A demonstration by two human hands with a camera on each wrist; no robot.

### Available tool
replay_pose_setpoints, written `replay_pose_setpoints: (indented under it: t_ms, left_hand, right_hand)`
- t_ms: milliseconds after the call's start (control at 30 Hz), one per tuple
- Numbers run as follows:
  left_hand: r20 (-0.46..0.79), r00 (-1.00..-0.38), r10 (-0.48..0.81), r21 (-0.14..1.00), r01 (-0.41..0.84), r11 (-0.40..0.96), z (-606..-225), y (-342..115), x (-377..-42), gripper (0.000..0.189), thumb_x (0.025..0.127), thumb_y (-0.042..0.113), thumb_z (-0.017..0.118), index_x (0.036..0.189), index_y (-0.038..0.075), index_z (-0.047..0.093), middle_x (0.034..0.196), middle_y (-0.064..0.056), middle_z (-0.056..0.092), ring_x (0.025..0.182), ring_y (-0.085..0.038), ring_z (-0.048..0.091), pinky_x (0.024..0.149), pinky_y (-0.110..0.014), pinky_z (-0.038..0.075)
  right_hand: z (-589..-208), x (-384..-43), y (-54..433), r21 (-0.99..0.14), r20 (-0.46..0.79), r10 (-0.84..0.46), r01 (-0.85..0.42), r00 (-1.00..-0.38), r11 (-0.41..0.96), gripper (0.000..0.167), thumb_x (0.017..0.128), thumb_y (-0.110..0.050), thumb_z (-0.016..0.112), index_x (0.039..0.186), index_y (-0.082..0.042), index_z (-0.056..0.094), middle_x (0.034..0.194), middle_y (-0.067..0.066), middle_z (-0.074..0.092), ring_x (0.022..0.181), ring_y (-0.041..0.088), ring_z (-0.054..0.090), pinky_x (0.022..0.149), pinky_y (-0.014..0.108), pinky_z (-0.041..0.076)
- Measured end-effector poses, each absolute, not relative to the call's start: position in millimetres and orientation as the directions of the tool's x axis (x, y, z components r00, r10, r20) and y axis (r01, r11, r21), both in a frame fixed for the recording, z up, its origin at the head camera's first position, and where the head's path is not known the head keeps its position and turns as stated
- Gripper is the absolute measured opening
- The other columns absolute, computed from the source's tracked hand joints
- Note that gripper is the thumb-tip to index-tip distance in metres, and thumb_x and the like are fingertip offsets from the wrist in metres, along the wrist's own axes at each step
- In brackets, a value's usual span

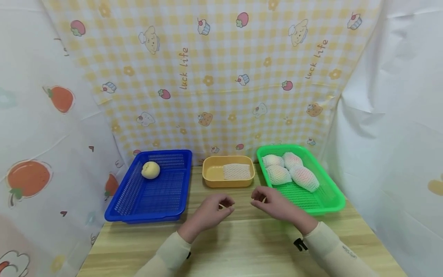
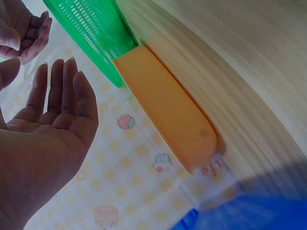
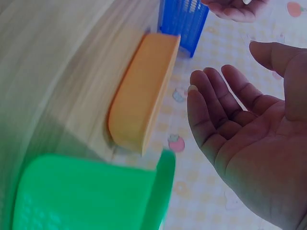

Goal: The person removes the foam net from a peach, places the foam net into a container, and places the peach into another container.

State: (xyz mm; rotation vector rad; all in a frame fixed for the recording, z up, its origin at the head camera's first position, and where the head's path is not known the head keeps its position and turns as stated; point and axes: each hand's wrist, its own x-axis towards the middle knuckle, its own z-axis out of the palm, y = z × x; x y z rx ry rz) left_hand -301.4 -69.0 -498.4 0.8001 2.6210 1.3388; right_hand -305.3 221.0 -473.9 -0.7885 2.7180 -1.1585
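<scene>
My left hand hovers above the table in front of the yellow box, fingers loosely bent around nothing. Facing it, my right hand is held just left of the green basket, also holding nothing. Both wrist views show the left palm and the right palm bare. A white foam net lies flat in the box's right part. One pale yellow round fruit sits at the back left of the blue basket. Several net-wrapped fruits lie in the green basket.
The wooden table carries the two baskets left and right, with the box between them at the back. A checked cloth hangs behind. White sheeting borders the right side, and a printed sheet the left.
</scene>
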Motion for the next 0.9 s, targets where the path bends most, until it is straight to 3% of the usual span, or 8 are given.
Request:
replay_pose_setpoints:
  t_ms: [400, 567, 900]
  left_hand:
    - [0.154, -0.822, 0.548, 0.781, 0.441, 0.442, -494, -21, -309, 0.017, 0.108, 0.028, 0.072, 0.119, 0.016, 0.078, 0.112, 0.009, 0.075, 0.106, -0.007, 0.069, 0.093, -0.032, 0.060]
    - [0.170, -0.817, 0.551, 0.779, 0.454, 0.433, -491, -5, -313, 0.014, 0.108, 0.030, 0.072, 0.117, 0.019, 0.077, 0.111, 0.012, 0.073, 0.106, -0.008, 0.069, 0.092, -0.031, 0.060]
    - [0.252, -0.777, 0.577, 0.737, 0.540, 0.407, -485, 30, -317, 0.009, 0.106, 0.022, 0.072, 0.113, 0.017, 0.076, 0.110, 0.009, 0.072, 0.106, -0.009, 0.070, 0.091, -0.028, 0.059]
  right_hand:
    - [-454, -298, 251, -0.690, 0.127, -0.433, -0.393, -0.892, 0.608, 0.014, 0.111, -0.025, 0.071, 0.113, -0.012, 0.073, 0.100, 0.000, 0.073, 0.093, 0.014, 0.067, 0.078, 0.031, 0.058]
    - [-450, -295, 266, -0.678, 0.177, -0.399, -0.406, -0.900, 0.614, 0.009, 0.109, -0.022, 0.074, 0.111, -0.013, 0.073, 0.097, -0.005, 0.072, 0.092, 0.014, 0.068, 0.079, 0.031, 0.058]
    - [-448, -290, 299, -0.681, 0.211, -0.324, -0.376, -0.922, 0.628, 0.010, 0.109, -0.023, 0.075, 0.110, -0.014, 0.073, 0.099, -0.001, 0.073, 0.093, 0.014, 0.068, 0.079, 0.030, 0.059]
